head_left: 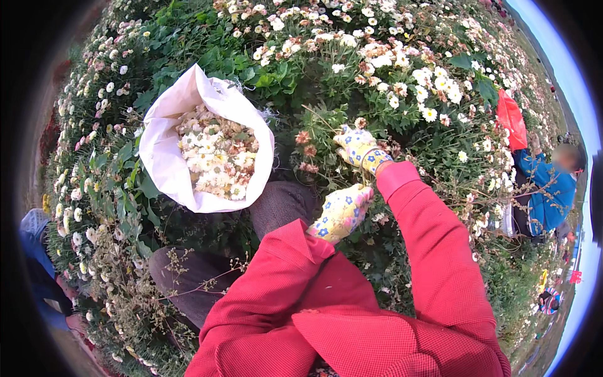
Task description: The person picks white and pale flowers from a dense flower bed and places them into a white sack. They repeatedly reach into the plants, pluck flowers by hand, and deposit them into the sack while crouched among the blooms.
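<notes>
Both my hands wear pale yellow gloves with a blue and pink flower print, low among chrysanthemum plants. My right hand reaches in from the right with its fingers curled inward; a thin stem runs up to its fingertips. Just below it, my left hand is closed, its fingertips near my right wrist. What either hand grips is hidden. Browned chrysanthemum heads stand left of my right hand. To the left, an open white sack holds a heap of picked chrysanthemum heads, white and brownish.
White chrysanthemums and withered blooms surround me. Broad green leaves grow behind the sack. My knee is against the sack's near side. At right, a person in blue is beside a red bag; another person is at far left.
</notes>
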{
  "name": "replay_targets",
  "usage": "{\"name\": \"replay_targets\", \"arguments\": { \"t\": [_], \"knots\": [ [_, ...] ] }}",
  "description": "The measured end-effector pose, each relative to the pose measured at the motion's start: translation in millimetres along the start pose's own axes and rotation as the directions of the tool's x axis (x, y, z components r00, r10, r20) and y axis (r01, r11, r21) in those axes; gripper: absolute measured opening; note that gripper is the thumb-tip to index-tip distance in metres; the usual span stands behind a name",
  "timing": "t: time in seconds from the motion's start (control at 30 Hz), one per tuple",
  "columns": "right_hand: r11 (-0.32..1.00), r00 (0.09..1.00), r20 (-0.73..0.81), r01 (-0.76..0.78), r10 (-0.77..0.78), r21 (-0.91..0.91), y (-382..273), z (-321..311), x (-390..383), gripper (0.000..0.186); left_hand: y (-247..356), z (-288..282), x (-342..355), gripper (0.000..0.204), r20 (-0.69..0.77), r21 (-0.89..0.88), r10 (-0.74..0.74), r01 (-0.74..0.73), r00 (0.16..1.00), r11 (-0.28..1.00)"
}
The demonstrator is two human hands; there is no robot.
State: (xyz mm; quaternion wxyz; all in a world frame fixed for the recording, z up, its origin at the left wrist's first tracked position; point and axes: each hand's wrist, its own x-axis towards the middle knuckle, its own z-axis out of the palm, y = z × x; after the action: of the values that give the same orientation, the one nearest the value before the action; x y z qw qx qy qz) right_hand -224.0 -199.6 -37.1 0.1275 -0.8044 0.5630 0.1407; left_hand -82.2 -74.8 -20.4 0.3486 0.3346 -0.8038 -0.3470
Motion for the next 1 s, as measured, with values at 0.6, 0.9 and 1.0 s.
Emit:
{"name": "replay_targets", "arguments": {
  "t": [0.6, 0.9, 1.0],
  "knots": [
    [0.973, 0.981, -0.008, -0.194, 0.196, 0.128, 4, 119, -76, 0.06, 120, -169, -33, 0.016, 0.141, -0.385, -0.234, 0.271, 0.962, 0.883],
    [0.7, 0.647, -0.737, 0.434, 0.196, 0.567, -41, 12, -99, 0.036, 68, -150, -28, 0.021, -0.018, -0.546, -0.682, 0.565, 0.731, 0.619],
    [0.454, 0.715, -0.683, 0.564, 0.148, 0.69, -82, -40, -122, 0.045, 68, -144, -24, 0.017, -0.01, -0.444, -0.646, 0.575, 0.763, 0.687]
  ]
}}
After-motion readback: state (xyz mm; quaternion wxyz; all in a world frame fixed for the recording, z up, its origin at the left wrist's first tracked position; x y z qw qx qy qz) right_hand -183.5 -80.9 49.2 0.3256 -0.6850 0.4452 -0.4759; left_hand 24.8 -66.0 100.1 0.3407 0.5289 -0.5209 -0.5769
